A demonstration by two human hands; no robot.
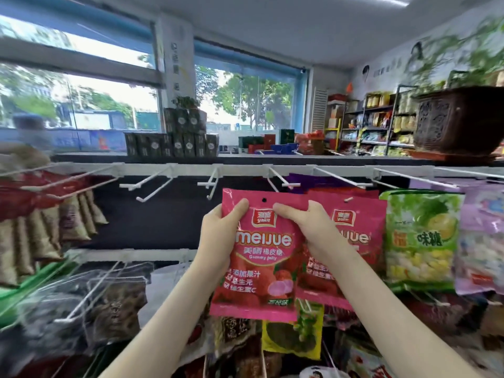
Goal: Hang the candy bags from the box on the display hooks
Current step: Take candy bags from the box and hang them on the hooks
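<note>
I hold a pink "meijue" gummy jelly bag [259,257] upright in front of the display rack. My left hand [222,236] grips its left edge, thumb on the front. My right hand [305,225] pinches its top right part just under the punched hole. The hole sits below and left of a white hook tip [290,184]. A second identical pink bag [357,233] hangs on a hook just to the right, partly behind my right hand. Several bare white hooks [210,184] jut from the rail above. The box is out of view.
A green durian candy bag [421,236] and a lilac bag [482,241] hang to the right. Brown snack packs [41,227] hang at left. Lower hooks carry dark packs [117,304] and a yellow-green bag [293,336]. Green boxes and a large brown planter [458,121] stand on top.
</note>
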